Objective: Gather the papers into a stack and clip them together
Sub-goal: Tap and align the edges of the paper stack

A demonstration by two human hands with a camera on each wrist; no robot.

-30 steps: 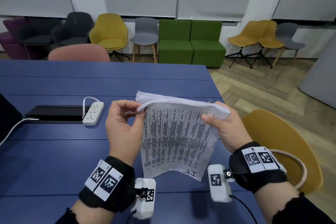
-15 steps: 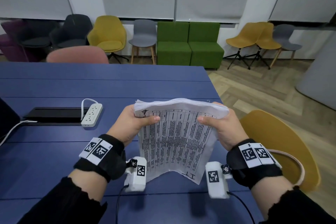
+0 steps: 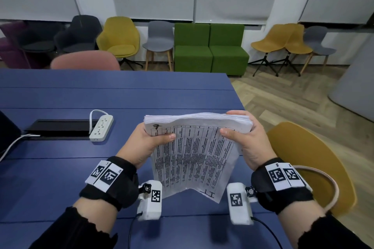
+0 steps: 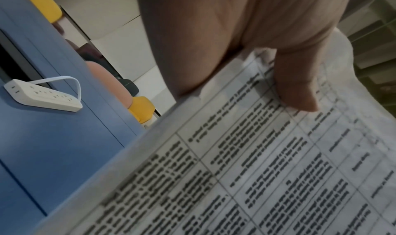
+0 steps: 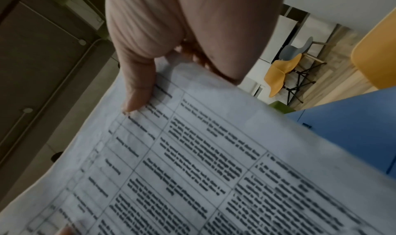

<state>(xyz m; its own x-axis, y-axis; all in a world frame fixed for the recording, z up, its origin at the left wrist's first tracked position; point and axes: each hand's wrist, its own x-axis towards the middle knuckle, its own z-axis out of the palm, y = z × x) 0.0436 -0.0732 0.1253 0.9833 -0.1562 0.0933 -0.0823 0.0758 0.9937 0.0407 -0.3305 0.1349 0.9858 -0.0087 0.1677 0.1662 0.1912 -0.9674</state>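
You hold the thick stack of white printed papers [image 3: 197, 147] gathered upright above the blue table [image 3: 121, 95], left hand [image 3: 141, 145] and right hand [image 3: 248, 143] each pinching a top corner, thumbs in front. No clip shows on it, so by my reading squaring and clipping remain.

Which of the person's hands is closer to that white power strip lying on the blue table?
Left. The left hand holds the paper stack just right of the white power strip; the right hand grips the stack's far side.

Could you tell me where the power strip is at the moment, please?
In the head view the power strip lies on the blue table, left of the left hand, beside a black slot.
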